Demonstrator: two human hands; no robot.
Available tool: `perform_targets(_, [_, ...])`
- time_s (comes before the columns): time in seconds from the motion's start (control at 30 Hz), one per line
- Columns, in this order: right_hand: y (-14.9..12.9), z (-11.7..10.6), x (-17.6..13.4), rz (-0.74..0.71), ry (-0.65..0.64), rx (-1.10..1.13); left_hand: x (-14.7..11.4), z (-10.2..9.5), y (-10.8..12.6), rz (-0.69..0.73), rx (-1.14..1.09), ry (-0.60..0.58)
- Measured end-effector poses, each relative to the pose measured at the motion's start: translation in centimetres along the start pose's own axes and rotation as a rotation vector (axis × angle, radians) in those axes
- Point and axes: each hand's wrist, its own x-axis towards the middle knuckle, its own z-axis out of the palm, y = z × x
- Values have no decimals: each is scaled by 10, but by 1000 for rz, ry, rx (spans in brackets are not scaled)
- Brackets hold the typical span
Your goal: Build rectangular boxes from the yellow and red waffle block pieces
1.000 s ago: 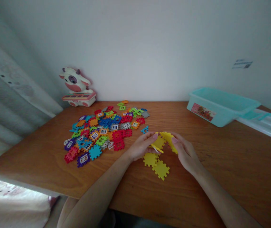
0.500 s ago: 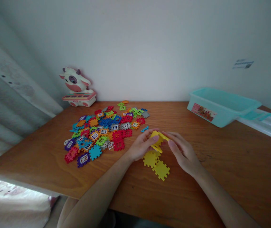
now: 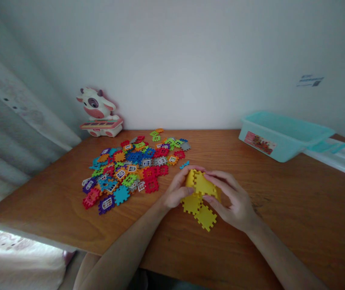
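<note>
Both hands share one grip on the yellow box (image 3: 204,185), a hollow form of joined toothed panels. The left hand (image 3: 176,191) grasps it from the left, thumb on the near side and fingers behind the far edge. The right hand (image 3: 235,201) grasps the other side, fingertips along the upper edge and thumb at the lower near edge. The box is tilted, in front of the person and above the tabletop (image 3: 281,209); whether it touches the pieces under it, I cannot tell.

Just below the box lie two loose yellow tiles, the upper tile (image 3: 191,205) and the lower tile (image 3: 206,218), their edges meeting or slightly overlapping. Beyond the left fingers is a small blue piece (image 3: 184,165).

To the left spreads a pile (image 3: 134,156) of toothed pieces in red, orange, green, blue, purple and grey, many with white window frames. Behind it, near the wall (image 3: 190,64), sits a toy cow (image 3: 98,110) with a keyboard. At the far right stands a mint bin (image 3: 284,154) with a picture label (image 3: 260,143), a clear plastic item (image 3: 339,158) beside it. A pale curtain (image 3: 18,108) hangs at the left.
</note>
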Motion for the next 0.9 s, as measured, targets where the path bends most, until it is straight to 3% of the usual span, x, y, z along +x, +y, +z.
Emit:
perform_targets(0.17, [-2, 1, 0, 19, 29, -1, -1, 3, -2, 18, -39, 22])
perform_targets(0.57, [0, 4, 1, -33, 2, -5, -5, 4, -6, 71, 114, 16])
perform_targets(0.9, [-4, 5, -3, -80, -17, -27, -5, 0, -3, 372, 556, 27])
